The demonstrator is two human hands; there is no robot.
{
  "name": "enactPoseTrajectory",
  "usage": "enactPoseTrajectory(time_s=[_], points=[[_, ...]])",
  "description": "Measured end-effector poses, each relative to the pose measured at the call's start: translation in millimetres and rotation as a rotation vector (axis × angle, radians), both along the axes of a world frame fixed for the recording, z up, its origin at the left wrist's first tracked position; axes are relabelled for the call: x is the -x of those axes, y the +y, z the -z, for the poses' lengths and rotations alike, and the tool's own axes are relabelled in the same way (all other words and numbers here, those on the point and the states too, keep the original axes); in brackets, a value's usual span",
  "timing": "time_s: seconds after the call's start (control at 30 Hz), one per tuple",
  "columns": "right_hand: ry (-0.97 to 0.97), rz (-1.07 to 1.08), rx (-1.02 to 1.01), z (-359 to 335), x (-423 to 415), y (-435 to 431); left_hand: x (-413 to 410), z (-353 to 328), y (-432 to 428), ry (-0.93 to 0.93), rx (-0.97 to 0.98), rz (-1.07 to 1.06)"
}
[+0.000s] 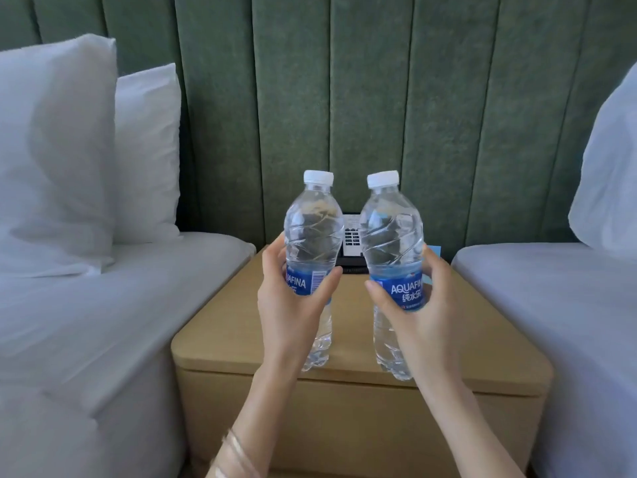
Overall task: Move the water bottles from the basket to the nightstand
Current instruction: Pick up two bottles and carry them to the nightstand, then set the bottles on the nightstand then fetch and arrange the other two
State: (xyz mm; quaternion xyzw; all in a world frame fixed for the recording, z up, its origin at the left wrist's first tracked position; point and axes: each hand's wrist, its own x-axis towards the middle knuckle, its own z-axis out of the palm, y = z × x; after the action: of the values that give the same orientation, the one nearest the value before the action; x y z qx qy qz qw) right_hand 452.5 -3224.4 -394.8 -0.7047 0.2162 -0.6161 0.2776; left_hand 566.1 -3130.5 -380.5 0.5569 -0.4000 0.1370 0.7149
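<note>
body | left hand (289, 305): bare, slender fingers (324, 281) | left forearm (262, 395): bare, thin gold-toned bangles (234, 450) stacked well behind the fingers, past the wrist, at the frame's bottom edge | right hand (425, 305): bare | right forearm (458, 408): bare

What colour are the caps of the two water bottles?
White, on both the left bottle's cap and the right bottle's cap; the head view shows them clearly.

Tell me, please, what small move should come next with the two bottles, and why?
Probably lower both bottles and let go. The left hand grips the left bottle and the right hand the right bottle, both upright and capped, over the front of the nightstand; the telephone sits behind them.
</note>
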Motion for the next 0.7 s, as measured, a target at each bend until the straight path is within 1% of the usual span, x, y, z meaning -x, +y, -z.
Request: enactPoseTrajectory(time_s=[0.13, 0.27, 0.33, 0.4, 0.5, 0.6, 0.7], points=[[-0.009, -0.006, 0.007, 2, -4, -9, -5, 5, -8, -0.002, 0.016, -0.033], [-0.017, -0.078, -0.034, 4, -9, -22, -9, 11, -18, -0.023, 0.038, -0.090], [0.018, -0.112, -0.049, 6, -5, -24, -10, 13, -21, -0.031, 0.013, -0.104], [0.112, -0.124, -0.048, 16, 4, -20, -13, 14, -22, -0.061, -0.014, -0.118], [0.256, -0.052, 0.016, 38, 20, -13, -16, 18, -21, -0.101, -0.072, -0.143], [0.298, 0.043, 0.069, 44, 20, -10, -16, 29, -20, -0.118, -0.119, -0.161], [0.349, 0.126, 0.116, 34, 2, -14, -17, 35, -21, -0.134, -0.151, -0.181]])
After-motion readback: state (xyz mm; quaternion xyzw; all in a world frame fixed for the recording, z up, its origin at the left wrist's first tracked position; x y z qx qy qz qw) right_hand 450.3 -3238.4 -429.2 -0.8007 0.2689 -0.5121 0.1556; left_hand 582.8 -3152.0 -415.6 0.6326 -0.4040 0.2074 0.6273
